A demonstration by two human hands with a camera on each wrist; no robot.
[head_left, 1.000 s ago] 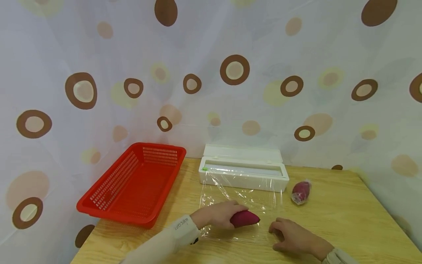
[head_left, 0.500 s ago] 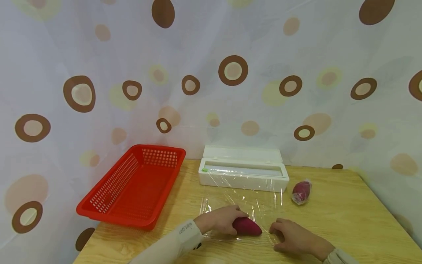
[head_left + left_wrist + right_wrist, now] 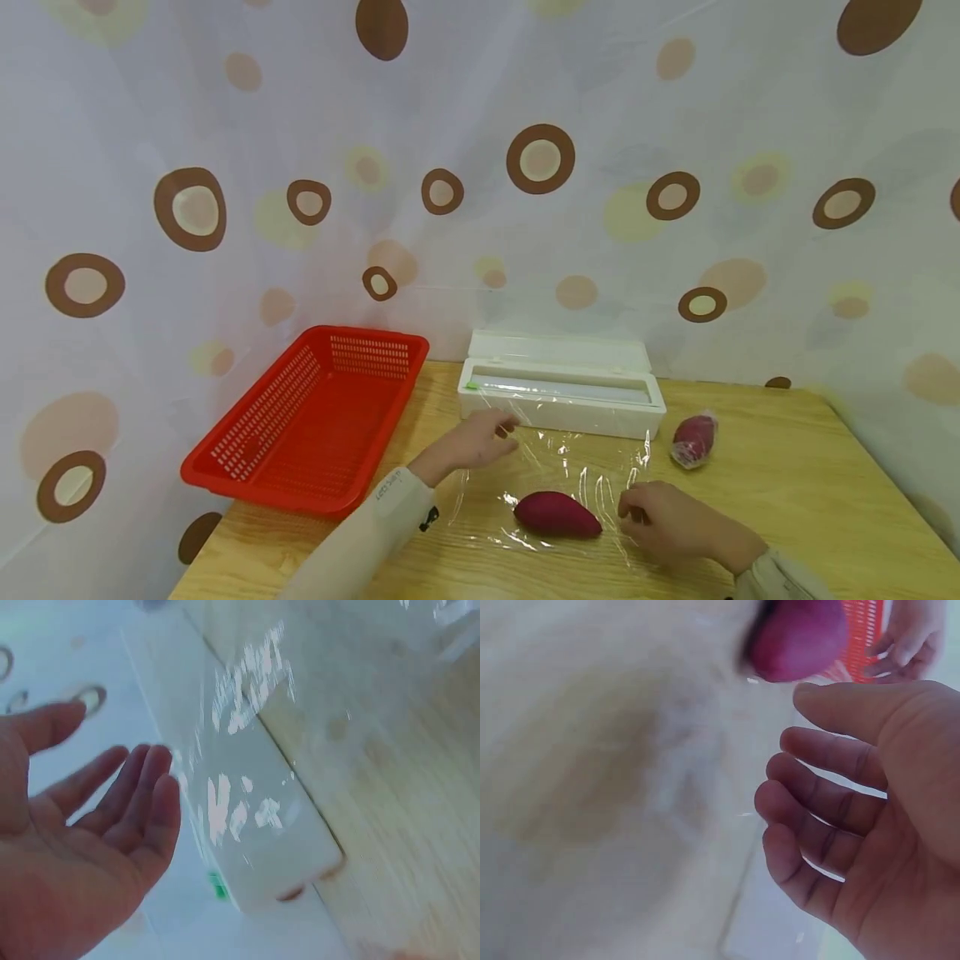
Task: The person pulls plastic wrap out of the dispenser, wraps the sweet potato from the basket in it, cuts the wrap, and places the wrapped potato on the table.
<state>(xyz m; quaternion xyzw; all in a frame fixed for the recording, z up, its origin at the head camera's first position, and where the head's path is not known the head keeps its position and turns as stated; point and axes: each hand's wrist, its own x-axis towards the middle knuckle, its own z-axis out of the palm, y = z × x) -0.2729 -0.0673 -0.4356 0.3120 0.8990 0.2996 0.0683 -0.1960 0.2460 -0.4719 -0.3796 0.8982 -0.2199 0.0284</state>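
Note:
A purple sweet potato [image 3: 557, 514] lies on a sheet of clear plastic wrap [image 3: 558, 462], which is drawn from a white dispenser box [image 3: 558, 417] over the table. My left hand [image 3: 476, 439] hovers over the wrap's left side, just in front of the box; in the left wrist view its fingers are loosely bent with nothing between them. Beside the wrap's right edge is my right hand [image 3: 667, 521], fingers relaxed and slightly curled. The right wrist view shows that palm bare, with the sweet potato [image 3: 801, 641] past the thumb.
Behind my right hand lies another sweet potato [image 3: 693, 439], wrapped in film. A red plastic basket [image 3: 270, 492] stands on the left. The box's lid [image 3: 558, 350] is raised at the back, against a patterned curtain [image 3: 465, 100]. A green slider [image 3: 472, 385] sits on the box's left end.
My left hand has let go of the sweet potato and moved back and left toward the box. The sweet potato now lies a little nearer to me on the wrap. My right hand has hardly moved.

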